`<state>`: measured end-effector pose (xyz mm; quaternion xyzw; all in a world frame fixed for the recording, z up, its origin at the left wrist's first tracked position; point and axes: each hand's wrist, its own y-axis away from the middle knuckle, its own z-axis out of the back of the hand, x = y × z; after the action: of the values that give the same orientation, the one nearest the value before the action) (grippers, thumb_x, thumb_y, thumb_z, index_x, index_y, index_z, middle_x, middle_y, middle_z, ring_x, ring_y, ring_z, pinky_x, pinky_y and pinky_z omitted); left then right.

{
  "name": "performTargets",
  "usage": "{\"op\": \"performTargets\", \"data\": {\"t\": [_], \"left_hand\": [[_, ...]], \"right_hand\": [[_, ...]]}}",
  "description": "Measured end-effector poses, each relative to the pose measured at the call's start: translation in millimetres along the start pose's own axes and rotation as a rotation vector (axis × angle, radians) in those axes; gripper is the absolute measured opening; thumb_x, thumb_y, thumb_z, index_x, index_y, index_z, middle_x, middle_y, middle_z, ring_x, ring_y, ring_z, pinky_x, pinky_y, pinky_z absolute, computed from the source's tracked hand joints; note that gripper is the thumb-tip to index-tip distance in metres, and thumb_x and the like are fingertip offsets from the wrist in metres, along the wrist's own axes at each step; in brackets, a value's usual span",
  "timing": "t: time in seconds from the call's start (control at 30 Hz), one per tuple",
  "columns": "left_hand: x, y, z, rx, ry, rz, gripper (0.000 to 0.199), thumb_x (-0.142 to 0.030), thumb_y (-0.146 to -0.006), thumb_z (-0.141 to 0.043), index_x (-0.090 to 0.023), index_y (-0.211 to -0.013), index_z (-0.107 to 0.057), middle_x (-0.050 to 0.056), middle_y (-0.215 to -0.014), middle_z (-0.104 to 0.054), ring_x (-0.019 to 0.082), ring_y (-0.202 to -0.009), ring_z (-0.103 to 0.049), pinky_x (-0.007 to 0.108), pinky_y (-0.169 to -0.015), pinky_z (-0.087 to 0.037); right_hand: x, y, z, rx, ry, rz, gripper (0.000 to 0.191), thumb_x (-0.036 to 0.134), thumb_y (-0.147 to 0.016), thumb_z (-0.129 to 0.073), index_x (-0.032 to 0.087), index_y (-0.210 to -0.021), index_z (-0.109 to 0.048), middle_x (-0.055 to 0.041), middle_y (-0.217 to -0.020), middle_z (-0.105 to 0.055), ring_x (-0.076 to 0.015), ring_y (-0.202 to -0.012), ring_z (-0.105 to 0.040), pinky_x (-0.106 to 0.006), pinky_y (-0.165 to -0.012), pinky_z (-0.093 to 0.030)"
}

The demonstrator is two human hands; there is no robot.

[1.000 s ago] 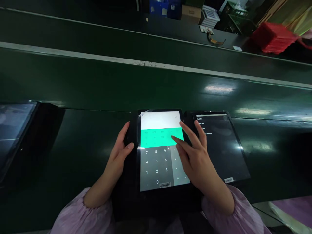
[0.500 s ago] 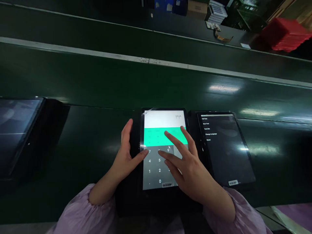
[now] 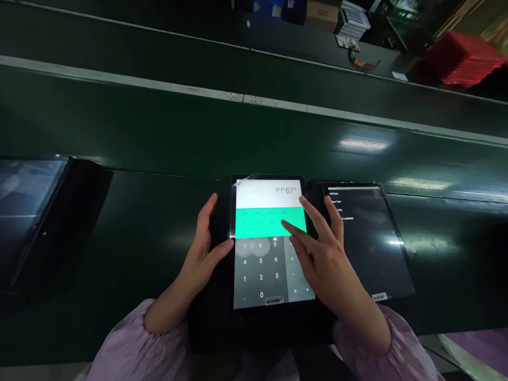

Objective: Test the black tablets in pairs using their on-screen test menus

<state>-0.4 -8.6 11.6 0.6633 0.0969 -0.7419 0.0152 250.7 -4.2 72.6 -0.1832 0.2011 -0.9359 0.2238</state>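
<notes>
A lit tablet (image 3: pixel 260 267) lies in front of me on a black case or base, showing a calculator with a grey keypad and a green band. Letters and digits stand upside down in its white display. My left hand (image 3: pixel 201 257) is open along the tablet's left side, thumb tip at the screen edge and fingers stretched past the black border. Over the right part of the screen hovers my right hand (image 3: pixel 323 254), fingers spread and holding nothing; whether a fingertip touches the glass I cannot tell. A second tablet (image 3: pixel 377 248) with a dark text menu lies to the right, partly behind that hand.
Another dark-screened tablet (image 3: pixel 29 211) lies at the far left. Long pale strips (image 3: pixel 159 86) cross the green bench (image 3: pixel 159 132). At the back are a red stack (image 3: pixel 462 58), a cardboard box (image 3: pixel 321 14), a white stack (image 3: pixel 353 21) and a ribbon cable (image 3: pixel 363 62).
My right hand has moved right, off the number keys. My left thumb has drawn back from the 7 key to the edge. More characters show in the display, and the 8 key has a pale circle.
</notes>
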Motion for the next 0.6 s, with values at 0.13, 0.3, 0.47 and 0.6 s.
{"op": "performTargets", "data": {"t": [0.13, 0.3, 0.47, 0.6], "left_hand": [[-3, -1, 1.5, -0.029, 0.014, 0.022, 0.083, -0.061, -0.089, -0.079, -0.034, -0.162, -0.052, 0.007, -0.178, -0.044, 0.039, -0.172, -0.02, 0.059, -0.139, -0.023], [9, -7, 17.3, 0.005, 0.022, 0.061, 0.076, -0.056, -0.088, -0.08, -0.033, -0.158, -0.059, 0.004, -0.178, -0.044, 0.039, -0.173, -0.017, 0.057, -0.139, -0.023], [12, -14, 19.6, -0.028, 0.024, 0.064, 0.074, -0.059, -0.087, -0.08, -0.03, -0.153, -0.063, 0.005, -0.173, -0.051, 0.037, -0.172, -0.018, 0.054, -0.141, -0.02], [-4, -14, 6.4, -0.122, 0.027, 0.089, 0.072, -0.064, -0.086, -0.076, -0.025, -0.147, -0.068, 0.01, -0.166, -0.058, 0.041, -0.168, -0.03, 0.056, -0.139, -0.024]], "right_hand": [[-1, 1, -3, -0.058, -0.007, -0.077, 0.038, 0.024, -0.113, -0.046, 0.023, -0.125, -0.082, -0.0111, -0.161, -0.062, -0.0436, -0.167, -0.031, -0.079, -0.125, -0.043], [-1, 1, -1, 0.026, 0.006, -0.035, 0.039, 0.027, -0.113, -0.046, 0.028, -0.131, -0.081, -0.0074, -0.171, -0.052, -0.0451, -0.17, -0.024, -0.081, -0.126, -0.04], [-37, 7, 19, -0.148, 0.071, -0.169, 0.036, 0.031, -0.112, -0.05, 0.03, -0.123, -0.085, -0.0072, -0.165, -0.059, -0.0446, -0.168, -0.028, -0.08, -0.13, -0.033], [-74, 16, 28, -0.205, 0.12, -0.252, 0.037, 0.038, -0.113, -0.051, 0.029, -0.121, -0.085, -0.0105, -0.163, -0.06, -0.0444, -0.165, -0.036, -0.081, -0.129, -0.031]]}}
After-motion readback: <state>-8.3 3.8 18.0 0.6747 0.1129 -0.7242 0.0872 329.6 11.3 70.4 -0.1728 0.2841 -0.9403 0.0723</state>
